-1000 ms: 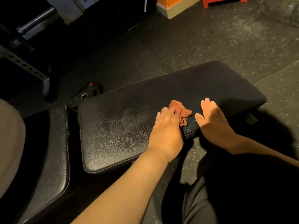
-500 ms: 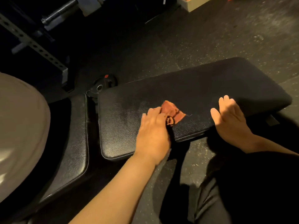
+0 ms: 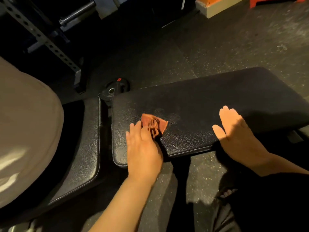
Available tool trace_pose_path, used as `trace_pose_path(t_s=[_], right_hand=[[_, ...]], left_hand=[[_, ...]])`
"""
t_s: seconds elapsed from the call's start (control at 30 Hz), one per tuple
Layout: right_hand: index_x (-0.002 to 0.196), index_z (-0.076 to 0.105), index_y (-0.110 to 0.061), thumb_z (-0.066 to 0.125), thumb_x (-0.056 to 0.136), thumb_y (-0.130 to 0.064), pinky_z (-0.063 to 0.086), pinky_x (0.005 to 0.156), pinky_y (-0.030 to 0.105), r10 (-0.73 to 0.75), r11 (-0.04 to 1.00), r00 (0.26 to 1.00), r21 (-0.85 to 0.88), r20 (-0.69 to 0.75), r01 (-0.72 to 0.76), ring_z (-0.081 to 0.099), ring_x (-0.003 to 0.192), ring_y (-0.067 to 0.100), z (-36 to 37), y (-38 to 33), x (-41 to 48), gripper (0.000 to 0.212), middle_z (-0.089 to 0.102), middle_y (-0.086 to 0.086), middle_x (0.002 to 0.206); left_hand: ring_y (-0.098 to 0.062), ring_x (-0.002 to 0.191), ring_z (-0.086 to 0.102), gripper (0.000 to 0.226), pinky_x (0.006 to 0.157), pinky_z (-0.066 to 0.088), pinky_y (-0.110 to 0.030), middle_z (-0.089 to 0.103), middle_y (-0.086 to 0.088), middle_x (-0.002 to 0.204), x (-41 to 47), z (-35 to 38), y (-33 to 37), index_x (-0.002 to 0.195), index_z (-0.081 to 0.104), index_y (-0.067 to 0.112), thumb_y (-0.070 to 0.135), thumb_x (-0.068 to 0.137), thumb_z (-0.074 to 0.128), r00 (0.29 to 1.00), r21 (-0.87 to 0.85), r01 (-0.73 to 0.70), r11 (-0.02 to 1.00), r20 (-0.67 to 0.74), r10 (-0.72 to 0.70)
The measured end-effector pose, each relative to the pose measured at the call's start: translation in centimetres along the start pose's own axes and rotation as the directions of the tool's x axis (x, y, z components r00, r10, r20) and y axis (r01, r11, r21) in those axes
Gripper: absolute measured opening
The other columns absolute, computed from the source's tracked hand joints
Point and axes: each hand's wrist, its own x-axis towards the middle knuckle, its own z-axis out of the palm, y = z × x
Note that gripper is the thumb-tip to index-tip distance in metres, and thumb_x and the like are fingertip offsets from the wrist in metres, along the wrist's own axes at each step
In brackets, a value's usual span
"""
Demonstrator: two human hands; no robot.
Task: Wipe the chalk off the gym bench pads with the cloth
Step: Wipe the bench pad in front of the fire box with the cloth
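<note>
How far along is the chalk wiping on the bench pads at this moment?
Roughly midway. The right part of the long pad looks dark and free of chalk. The left hand presses the cloth beside a pale hazy patch near that pad's left end; the right hand rests flat on its near edge. That haze is left; whether the short pad needs wiping is unclear.

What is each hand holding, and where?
Nothing is gripped. The left hand presses flat on the cloth, at its near end; the right hand rests on the bench pad.
</note>
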Motion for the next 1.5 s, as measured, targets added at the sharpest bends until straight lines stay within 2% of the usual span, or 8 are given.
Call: trace_pose_path(t_s=[0.13, 0.27, 0.53, 0.77, 0.93, 1.17, 1.4, 1.5], right_hand=[[0.159, 0.018, -0.014, 0.041, 0.104, -0.039, 0.010, 0.125, 0.037, -0.100, 0.992, 0.991, 0.091, 0.094, 0.092, 0.012, 0.154, 0.020, 0.8, -1.6, -0.1, 0.065, 0.019, 0.002, 0.165], [0.159, 0.013, -0.026, 0.041, 0.102, -0.045, -0.004, 0.118, 0.015, -0.198, 0.979, 0.969, 0.084, 0.145, 0.188, 0.002, 0.151, 0.001, 1.2, -2.8, 0.6, 0.066, 0.007, -0.018, 0.161], [0.159, 0.022, -0.012, 0.032, 0.102, -0.046, 0.015, 0.124, 0.032, -0.291, 0.954, 0.950, -0.038, 0.112, 0.297, 0.020, 0.153, 0.018, 2.1, -2.3, 0.7, 0.067, 0.023, 0.004, 0.164], [0.158, 0.024, -0.011, 0.026, 0.103, -0.050, 0.018, 0.122, 0.032, -0.302, 0.950, 0.946, -0.041, 0.121, 0.309, 0.023, 0.151, 0.017, 1.9, -2.2, 1.0, 0.068, 0.025, 0.004, 0.163], [0.155, 0.031, -0.007, 0.026, 0.096, -0.053, 0.025, 0.120, 0.041, -0.267, 0.962, 0.955, -0.027, 0.132, 0.273, 0.028, 0.149, 0.024, 2.0, -2.7, 1.2, 0.075, 0.030, 0.009, 0.161], [0.155, 0.022, -0.013, 0.025, 0.094, -0.056, 0.011, 0.119, 0.028, -0.228, 0.973, 0.959, 0.004, 0.169, 0.230, 0.015, 0.147, 0.011, 0.9, -3.7, 0.6, 0.075, 0.021, -0.001, 0.160], [0.156, 0.004, -0.025, 0.010, 0.093, -0.065, -0.013, 0.114, 0.009, -0.211, 0.974, 0.951, -0.031, 0.225, 0.223, -0.001, 0.151, 0.003, 1.0, -3.0, 0.6, 0.075, 0.004, -0.010, 0.164], [0.156, 0.003, -0.026, 0.017, 0.101, -0.059, -0.006, 0.116, 0.015, -0.198, 0.979, 0.957, -0.005, 0.214, 0.203, -0.001, 0.151, 0.003, 0.9, -3.1, 0.7, 0.066, 0.005, -0.008, 0.165]], left_hand=[[-0.035, 0.152, 0.009, 0.041, 0.125, 0.002, -0.045, 0.028, -0.013, 0.159, 5.2, -0.1, 0.6, 0.134, 0.049, 0.004, 0.008, 0.093, 0.044, 0.991, 0.003, 0.135, 0.991, -0.008, -0.135], [-0.036, 0.151, 0.013, 0.046, 0.125, 0.000, -0.042, 0.030, -0.012, 0.156, 0.2, -0.5, -0.4, 0.139, 0.046, 0.006, 0.005, 0.093, 0.047, 0.997, -0.029, -0.073, 0.997, 0.005, 0.073], [-0.035, 0.148, 0.019, 0.038, 0.124, 0.008, -0.049, 0.043, -0.007, 0.147, 7.0, 0.0, -1.6, 0.124, 0.058, 0.012, 0.012, 0.091, 0.040, 0.988, -0.008, 0.151, 0.989, -0.018, -0.151], [-0.034, 0.150, 0.016, 0.045, 0.123, -0.004, -0.036, 0.033, -0.007, 0.153, 0.6, -2.2, -2.7, 0.136, 0.049, 0.009, 0.007, 0.091, 0.046, 0.999, 0.000, -0.021, 1.000, -0.029, 0.021], [-0.036, 0.142, 0.029, 0.036, 0.123, 0.011, -0.049, 0.044, -0.007, 0.143, 6.5, -2.5, -4.8, 0.122, 0.056, 0.010, 0.013, 0.088, 0.045, 0.989, 0.004, 0.147, 0.989, -0.007, -0.146], [-0.033, 0.135, 0.037, 0.032, 0.121, 0.019, -0.049, 0.046, -0.001, 0.137, 4.9, -2.5, -5.1, 0.117, 0.058, 0.015, 0.015, 0.089, 0.041, 0.996, -0.037, 0.082, 0.996, -0.020, -0.082], [-0.039, 0.124, 0.047, 0.041, 0.111, 0.033, -0.055, 0.054, -0.013, 0.129, 16.1, -2.0, -4.8, 0.126, 0.055, 0.011, 0.023, 0.087, 0.052, 0.951, -0.017, 0.305, 0.952, -0.036, -0.306], [-0.038, 0.126, 0.040, 0.038, 0.114, 0.028, -0.052, 0.050, -0.011, 0.132, 14.5, 0.2, -2.0, 0.123, 0.059, 0.009, 0.019, 0.087, 0.053, 0.994, 0.095, 0.095, 0.991, 0.037, -0.099]])
